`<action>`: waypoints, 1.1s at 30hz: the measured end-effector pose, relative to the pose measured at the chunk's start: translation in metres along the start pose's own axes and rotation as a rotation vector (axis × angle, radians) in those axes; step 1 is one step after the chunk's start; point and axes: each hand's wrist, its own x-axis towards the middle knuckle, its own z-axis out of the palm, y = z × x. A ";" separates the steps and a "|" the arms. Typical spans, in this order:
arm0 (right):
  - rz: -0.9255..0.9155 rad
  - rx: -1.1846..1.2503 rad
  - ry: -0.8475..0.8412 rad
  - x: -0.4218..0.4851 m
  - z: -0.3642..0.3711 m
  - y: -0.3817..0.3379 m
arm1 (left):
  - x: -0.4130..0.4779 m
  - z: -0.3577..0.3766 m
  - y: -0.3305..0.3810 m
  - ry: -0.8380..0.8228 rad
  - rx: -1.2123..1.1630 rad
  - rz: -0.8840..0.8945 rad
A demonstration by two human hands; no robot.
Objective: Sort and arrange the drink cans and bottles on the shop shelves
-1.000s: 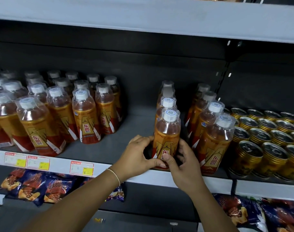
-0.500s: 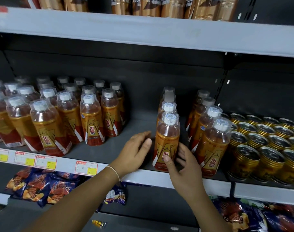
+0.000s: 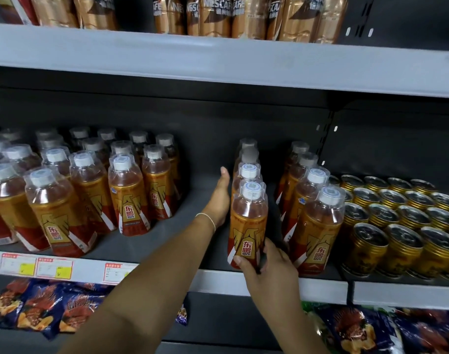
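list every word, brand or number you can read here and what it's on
"NESCAFE", partly cut off: copper-coloured bottles on the top shelf.
"东鹏" over smaller "特饮": labels of the orange plastic drink bottles on the middle shelf.
White and yellow price tags on that shelf's edge: too small to read.
Dark blue snack bags below: print blurred.
Gold cans: no readable text.

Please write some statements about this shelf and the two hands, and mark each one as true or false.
1. The right hand holds the front bottle near its base. True.
2. The left hand grips a gold can. False: its fingers are straight, beside the bottle row, away from the gold cans.
3. The gold cans stand to the right of the bottles. True.
4. The upper shelf holds snack bags. False: it holds Nescafé bottles; the snack bags lie on the lower shelf.
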 end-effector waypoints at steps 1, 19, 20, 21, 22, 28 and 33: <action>0.000 -0.022 0.000 0.001 0.001 0.001 | 0.002 0.002 0.002 -0.032 -0.055 -0.018; 0.045 -0.268 0.040 0.004 0.006 0.000 | 0.016 0.002 -0.010 -0.094 -0.289 -0.105; 0.048 -0.273 0.044 0.004 0.006 0.000 | 0.017 0.003 -0.010 -0.089 -0.304 -0.099; 0.052 -0.277 0.047 0.004 0.005 0.000 | 0.017 0.004 -0.009 -0.093 -0.323 -0.101; 0.057 -0.276 0.052 0.004 0.005 0.000 | 0.018 0.004 -0.009 -0.093 -0.337 -0.105; 0.074 -0.283 0.072 0.004 0.002 0.003 | 0.019 0.007 -0.016 -0.053 -0.287 -0.082; 0.090 -0.296 0.057 0.004 -0.003 0.007 | 0.019 0.018 -0.016 -0.063 -0.316 -0.102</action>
